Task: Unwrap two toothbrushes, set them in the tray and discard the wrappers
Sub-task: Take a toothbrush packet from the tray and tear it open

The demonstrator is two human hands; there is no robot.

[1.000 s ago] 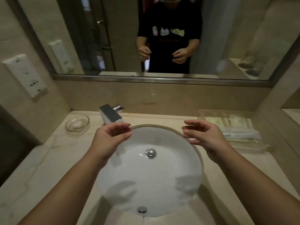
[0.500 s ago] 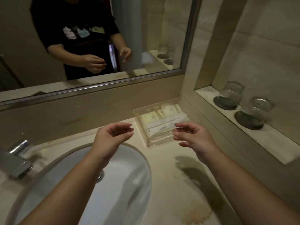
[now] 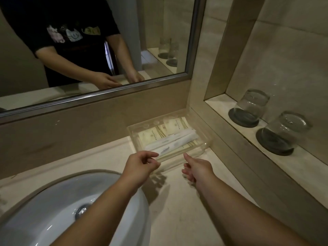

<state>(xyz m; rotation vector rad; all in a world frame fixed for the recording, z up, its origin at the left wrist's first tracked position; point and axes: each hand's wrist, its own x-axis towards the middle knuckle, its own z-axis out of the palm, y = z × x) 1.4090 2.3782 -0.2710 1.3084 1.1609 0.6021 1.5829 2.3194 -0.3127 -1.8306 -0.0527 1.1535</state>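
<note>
A clear plastic tray sits on the marble counter in the corner below the mirror. Two wrapped toothbrushes in white wrappers lie slantwise in it, on top of several flat cream sachets. My left hand hovers at the tray's near left corner, fingers loosely curled and apart, its fingertips right by the end of the nearer wrapper; it holds nothing. My right hand is just in front of the tray's near rim, fingers spread and empty.
The white basin lies at the lower left under my left forearm. Two upturned glasses on dark coasters stand on a recessed shelf at the right. The mirror reflects a person's torso and hands. Bare counter lies between my arms.
The view swung right from the basin to the tray corner. Both hands moved forward and lower, and now reach the tray's near edge.
</note>
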